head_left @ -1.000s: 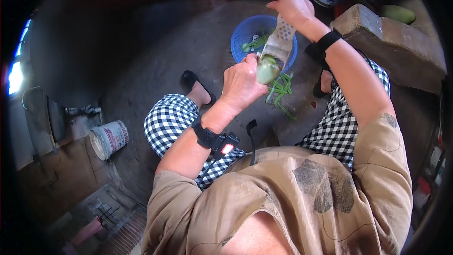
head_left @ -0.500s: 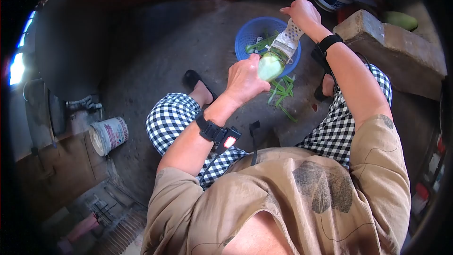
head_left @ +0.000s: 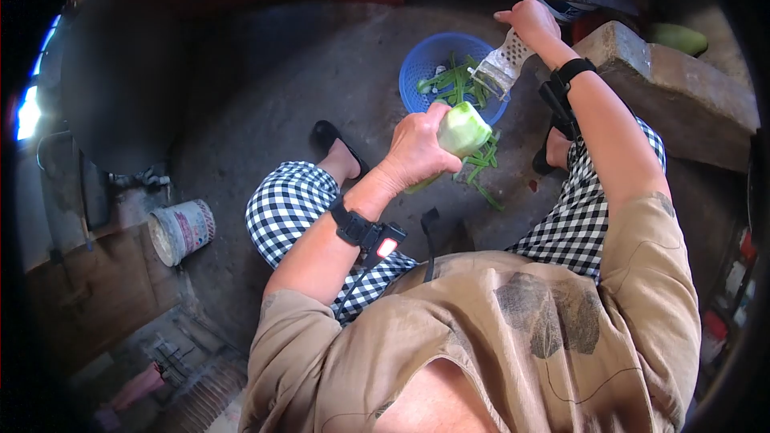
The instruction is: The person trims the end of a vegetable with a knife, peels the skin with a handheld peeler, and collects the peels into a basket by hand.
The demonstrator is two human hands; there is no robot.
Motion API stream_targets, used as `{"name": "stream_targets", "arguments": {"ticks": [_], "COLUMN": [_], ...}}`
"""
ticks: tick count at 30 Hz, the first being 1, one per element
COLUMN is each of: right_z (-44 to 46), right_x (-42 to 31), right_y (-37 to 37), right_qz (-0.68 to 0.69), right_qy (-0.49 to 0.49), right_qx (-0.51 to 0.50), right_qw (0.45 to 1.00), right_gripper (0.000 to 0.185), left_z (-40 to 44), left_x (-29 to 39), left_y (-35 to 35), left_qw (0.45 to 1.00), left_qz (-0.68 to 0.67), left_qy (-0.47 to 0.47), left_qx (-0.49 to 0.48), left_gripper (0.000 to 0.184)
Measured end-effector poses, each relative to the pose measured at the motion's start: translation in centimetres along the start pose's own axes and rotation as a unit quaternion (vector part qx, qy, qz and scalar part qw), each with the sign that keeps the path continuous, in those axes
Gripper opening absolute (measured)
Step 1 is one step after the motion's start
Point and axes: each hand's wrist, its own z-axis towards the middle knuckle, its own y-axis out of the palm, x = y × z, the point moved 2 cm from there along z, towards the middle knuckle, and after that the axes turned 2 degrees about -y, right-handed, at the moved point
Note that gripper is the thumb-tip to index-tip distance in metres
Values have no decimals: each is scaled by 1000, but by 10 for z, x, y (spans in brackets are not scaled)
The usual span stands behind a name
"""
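My left hand (head_left: 417,143) is wrapped round a partly peeled, pale green gourd (head_left: 465,130). The gourd's bare end points up toward a blue plastic basket (head_left: 411,84); its lower end shows just below my palm. My right hand (head_left: 532,22) grips the far end of a flat metal peeler (head_left: 505,64) with holes along it. The peeler's head hangs over the basket's right side, apart from the gourd. Green peel strips (head_left: 457,84) lie in the basket, and more peel (head_left: 483,162) is scattered on the floor beneath the gourd.
A rough concrete ledge (head_left: 682,84) runs along the right, with a whole green gourd (head_left: 678,38) behind it. At left a white bucket (head_left: 183,231) stands tilted in view. My shoes (head_left: 338,148) rest on the dark floor near the basket.
The peeler has come off the gourd and moved up and right with my right hand. In my left hand the gourd has turned and dropped slightly, uncovering more of the basket.
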Motion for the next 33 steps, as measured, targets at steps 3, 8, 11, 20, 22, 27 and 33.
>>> {"name": "stream_targets", "arguments": {"ticks": [3, 8, 11, 20, 22, 27, 33], "right_z": [8, -31, -6, -30, -18, -25, -33], "right_x": [-6, -34, -5, -24, -2, -9, -16], "right_y": [7, 8, -4, -10, -12, -18, -17], "right_qz": [-20, 45, 7, 104, 79, 230, 118], "right_qy": [-109, -80, -2, -8, 42, -16, 12], "right_qx": [-18, 14, 38, -11, 32, 47, 55], "right_qw": [994, 996, 999, 994, 995, 972, 991], "right_gripper": [38, 41, 40, 41, 38, 41, 38], "left_z": [3, 3, 4, 2, 2, 2, 1], "left_x": [-3, 2, 4, 14, 17, 14, 18], "left_y": [1, 1, -1, -4, -8, -11, -8], "left_qw": [999, 996, 973, 897, 896, 878, 870], "left_qz": [38, -69, -218, -413, -417, -444, -463], "left_qy": [-5, -45, -75, -150, -142, -167, -147], "left_qx": [2, -15, -29, -57, -57, -63, -87], "left_gripper": [68, 62, 61, 66, 67, 66, 62]}}
